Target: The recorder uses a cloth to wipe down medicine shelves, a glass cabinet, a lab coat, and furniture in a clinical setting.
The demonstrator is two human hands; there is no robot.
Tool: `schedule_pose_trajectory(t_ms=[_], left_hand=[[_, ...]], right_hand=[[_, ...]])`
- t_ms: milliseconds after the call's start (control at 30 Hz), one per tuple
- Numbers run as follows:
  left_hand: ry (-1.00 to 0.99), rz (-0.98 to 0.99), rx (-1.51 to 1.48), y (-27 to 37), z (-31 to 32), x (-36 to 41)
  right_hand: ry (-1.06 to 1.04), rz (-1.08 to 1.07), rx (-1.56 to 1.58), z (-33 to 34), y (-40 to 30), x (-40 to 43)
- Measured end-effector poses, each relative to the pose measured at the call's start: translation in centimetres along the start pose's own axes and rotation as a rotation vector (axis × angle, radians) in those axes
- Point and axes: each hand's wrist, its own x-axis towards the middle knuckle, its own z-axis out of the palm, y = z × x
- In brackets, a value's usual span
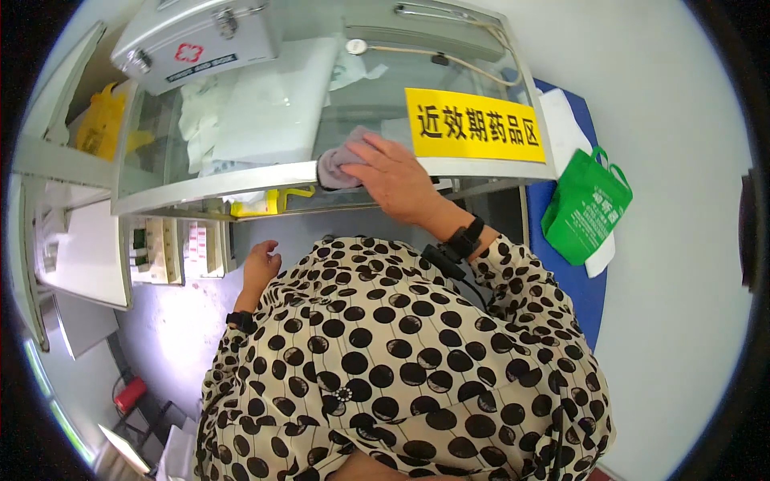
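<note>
My right hand grips a bunched greyish-pink cloth and presses it on the white front edge of a glass-topped display cabinet. Part of the cloth hangs over that edge. Just right of the hand, a yellow sign with black characters lies along the glass top's front. Low beside my body, my left hand holds nothing, its fingers slightly bent and apart. Both wrists wear black straps.
A silver first-aid case stands at the cabinet's back left. A stethoscope lies at its back right. A green bag rests on a blue surface to the right. Shelving with boxes stands left, and a yellow plastic bag farther back.
</note>
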Motion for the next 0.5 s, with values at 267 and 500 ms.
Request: schedule_pose_trajectory(t_ms=[267,500], left_hand=[[-0.111,-0.146,-0.109,-8.8,6.1,-3.9],[-0.128,-0.330,-0.042,-2.3,8.5,-8.4]], right_hand=[[0.084,0.471,-0.351,-7.3,12.8,-14.8],[0.130,0.556,-0.471,-8.8,18.5,-19.4]])
